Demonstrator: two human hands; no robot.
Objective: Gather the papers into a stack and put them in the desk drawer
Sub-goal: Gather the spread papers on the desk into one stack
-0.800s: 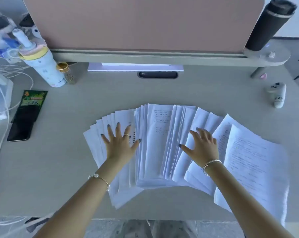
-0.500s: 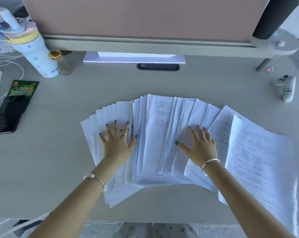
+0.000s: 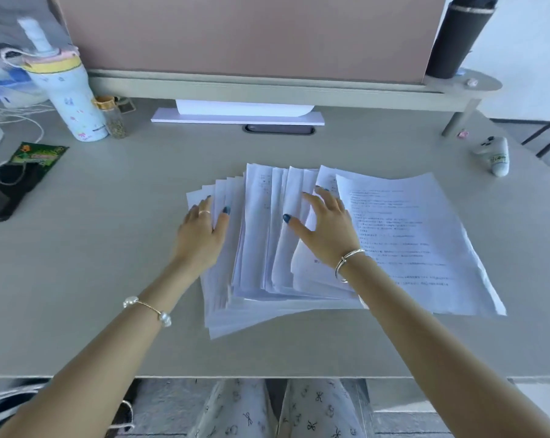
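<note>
Several white printed papers (image 3: 419, 241) lie fanned on the grey desk (image 3: 93, 248), overlapping in a loose sheaf. My left hand (image 3: 201, 232) presses edge-on against the left side of the fan, fingers together, thumb on top of the sheets. My right hand (image 3: 327, 229) lies flat on the middle sheets with fingers spread. The widest sheet sticks out to the right of my right wrist. No drawer is visible.
A pale water bottle (image 3: 68, 99) and a small glass jar (image 3: 114, 120) stand at the back left, with cables, a green packet (image 3: 36, 156) and a dark phone nearby. A shelf with a black tumbler (image 3: 457, 39) runs along the back. A white toy (image 3: 496, 154) lies far right.
Both hands have pushed inward, and the fan of papers has narrowed into a tighter sheaf. My left hand turned from flat on the sheets to edge-on at their left side.
</note>
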